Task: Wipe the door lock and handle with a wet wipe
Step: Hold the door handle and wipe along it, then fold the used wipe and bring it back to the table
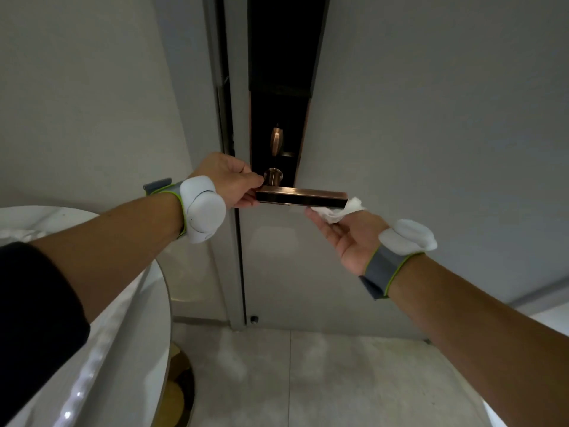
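- Right hand (pixel 345 234), palm up, fingers loosely curled beneath the free end of the door handle (pixel 303 196), pressing a crumpled white wet wipe (pixel 338 211) against the handle's underside and tip
- Left hand (pixel 229 180) closed on the pivot end of the same handle, thumb above and fingers below, just beside the round spindle collar (pixel 273 175)
- Door handle: a copper-toned rectangular lever, lying level, projecting from the dark lock plate (pixel 277 124) set in the grey door (pixel 415 118)
- Lock thumb-turn (pixel 276 140), copper-toned and upright, on the plate above the handle, apart from both hands
- Both wrists carry grey bands edged in green, each with a white rounded pod (pixel 203 209); a dark sleeve (pixel 34 309) covers the left upper forearm
- Door edge and frame (pixel 229 118) run vertically just left of the lock plate
- White glossy rounded bench (pixel 123 328) fills the lower left, below the left forearm
- Pale tiled floor (pixel 338 380) lies beneath the door
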### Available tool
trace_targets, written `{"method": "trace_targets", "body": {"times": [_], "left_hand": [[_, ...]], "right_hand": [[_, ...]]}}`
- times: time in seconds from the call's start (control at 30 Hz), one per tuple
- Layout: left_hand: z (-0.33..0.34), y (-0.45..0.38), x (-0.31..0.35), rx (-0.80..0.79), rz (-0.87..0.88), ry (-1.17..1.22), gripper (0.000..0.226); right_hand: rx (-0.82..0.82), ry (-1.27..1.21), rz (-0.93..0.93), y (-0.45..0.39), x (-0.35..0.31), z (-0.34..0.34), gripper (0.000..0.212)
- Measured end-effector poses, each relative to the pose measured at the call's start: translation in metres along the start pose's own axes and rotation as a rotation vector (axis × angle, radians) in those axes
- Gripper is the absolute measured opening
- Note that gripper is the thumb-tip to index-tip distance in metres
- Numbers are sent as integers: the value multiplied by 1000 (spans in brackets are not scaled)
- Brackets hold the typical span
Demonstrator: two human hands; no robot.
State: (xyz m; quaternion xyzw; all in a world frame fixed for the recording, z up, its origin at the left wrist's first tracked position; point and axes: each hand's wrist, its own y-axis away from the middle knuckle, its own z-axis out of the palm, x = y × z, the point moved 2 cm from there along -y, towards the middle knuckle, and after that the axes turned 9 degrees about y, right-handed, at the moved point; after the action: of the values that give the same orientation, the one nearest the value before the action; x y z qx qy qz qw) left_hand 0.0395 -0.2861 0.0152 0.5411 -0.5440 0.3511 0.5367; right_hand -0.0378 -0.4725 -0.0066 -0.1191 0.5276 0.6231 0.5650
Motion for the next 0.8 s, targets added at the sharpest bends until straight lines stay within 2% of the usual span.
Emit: {"method": "trace_targets", "body": {"times": [0.07,0.13,0.23,0.4,0.47,0.53,0.6,0.7,0.8], "left_hand": [[-1,1,0,0,2,-2,16],[-1,3,-1,1,6,3,15],[0,5,-1,9,28,-7,16],[-8,11,-5,34,85,-119,17],[-11,18,-8,5,134,-181,15],[-11,28,-11,4,162,-242,9],[-11,35,-15,2,125,-239,19],[-11,47,-12,-108,63,-203,33],[-18,56,-8,-167,71,-281,30]], "right_hand": [[-60,-77,49,1,10,11,25],[-50,-143,73,-1,17,21,30],[-43,-113,93,-4,30,38,34],[-115,89,95,-7,49,59,27],[-104,198,61,-8,52,56,18],[-83,356,25,-6,53,52,21],[-90,470,2,-2,54,50,22],[-147,549,-13,8,53,54,17],[-189,615,-4,18,51,58,13]]}}
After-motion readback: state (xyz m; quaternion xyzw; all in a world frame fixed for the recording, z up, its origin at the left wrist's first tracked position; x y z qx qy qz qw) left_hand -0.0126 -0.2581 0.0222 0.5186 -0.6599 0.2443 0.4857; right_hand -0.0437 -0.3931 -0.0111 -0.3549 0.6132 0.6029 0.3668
